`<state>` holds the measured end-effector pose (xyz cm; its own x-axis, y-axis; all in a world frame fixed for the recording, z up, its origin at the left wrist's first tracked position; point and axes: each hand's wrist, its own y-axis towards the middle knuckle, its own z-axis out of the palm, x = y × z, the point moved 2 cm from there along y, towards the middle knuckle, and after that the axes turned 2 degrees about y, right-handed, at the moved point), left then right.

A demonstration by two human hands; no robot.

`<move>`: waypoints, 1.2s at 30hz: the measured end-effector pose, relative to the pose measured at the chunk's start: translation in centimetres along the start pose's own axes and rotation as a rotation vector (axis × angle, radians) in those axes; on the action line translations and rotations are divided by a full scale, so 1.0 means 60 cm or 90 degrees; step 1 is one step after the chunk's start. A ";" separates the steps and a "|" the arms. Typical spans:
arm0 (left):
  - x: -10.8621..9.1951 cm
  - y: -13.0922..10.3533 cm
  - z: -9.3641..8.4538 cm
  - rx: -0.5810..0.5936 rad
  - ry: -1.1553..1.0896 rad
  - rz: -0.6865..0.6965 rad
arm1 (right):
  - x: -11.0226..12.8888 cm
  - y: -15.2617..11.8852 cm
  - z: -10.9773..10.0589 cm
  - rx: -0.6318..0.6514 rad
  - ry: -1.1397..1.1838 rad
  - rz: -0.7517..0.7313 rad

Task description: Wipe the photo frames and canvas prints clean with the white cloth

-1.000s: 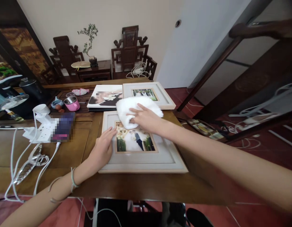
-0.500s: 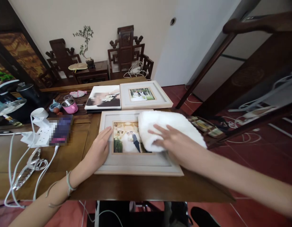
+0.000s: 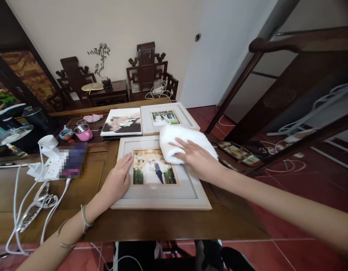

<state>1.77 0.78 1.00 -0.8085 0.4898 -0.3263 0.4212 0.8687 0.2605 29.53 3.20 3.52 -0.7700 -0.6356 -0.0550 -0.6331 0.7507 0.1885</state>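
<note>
- Head view: right hand (image 3: 200,162) on white cloth (image 3: 185,141), fingers spread; pinch beneath, cannot tell.
- Left hand (image 3: 117,180) open, fingers close together, on left edge of near picture frame (image 3: 159,207), flat on table (image 3: 151,226).
- Cloth over frame's far right corner.
- Looks like wiping; next stroke calls for light pressure, frame braced.

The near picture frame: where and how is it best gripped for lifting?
Best, I'd judge, by the left and right borders of the near picture frame, coming from both sides at once, fingers on the outer edges: it lies flat and wide, with long, straight rims.
</note>
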 end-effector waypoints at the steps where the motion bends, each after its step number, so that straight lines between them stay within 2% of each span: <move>1: 0.000 -0.001 0.000 0.000 0.007 0.000 | -0.002 0.013 0.004 0.003 -0.005 0.006; 4: -0.002 0.000 -0.003 -0.025 0.024 0.010 | 0.005 0.033 0.010 0.031 -0.018 0.021; 6: -0.001 0.001 -0.005 -0.042 0.030 0.009 | 0.020 0.027 0.005 0.057 -0.014 0.024; 12: 0.010 0.000 0.004 -0.033 0.013 0.006 | 0.086 -0.047 -0.047 0.151 0.119 -0.010; 16: 0.007 -0.001 0.004 -0.038 -0.023 -0.008 | 0.123 -0.087 -0.076 0.158 0.237 -0.042; 20: -0.001 0.001 -0.005 -0.037 -0.044 -0.014 | 0.109 -0.072 -0.065 0.143 0.207 -0.046; 25: 0.001 0.005 -0.011 -0.027 -0.037 -0.012 | 0.043 -0.003 -0.017 0.097 0.066 -0.023; 28: 0.004 0.006 -0.009 0.006 -0.020 -0.024 | 0.022 0.026 0.001 0.081 0.006 -0.037; 31: 0.002 0.005 -0.005 0.010 0.004 -0.034 | 0.031 0.024 -0.002 0.096 0.008 -0.049; 36: -0.004 0.002 0.000 -0.013 0.021 -0.044 | 0.093 -0.037 -0.046 0.192 0.141 -0.049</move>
<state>2.02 0.74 1.11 -0.8490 0.4252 -0.3137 0.3553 0.8988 0.2568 26.87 -2.52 5.48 -0.7051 -0.6906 0.1610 -0.7080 0.6980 -0.1069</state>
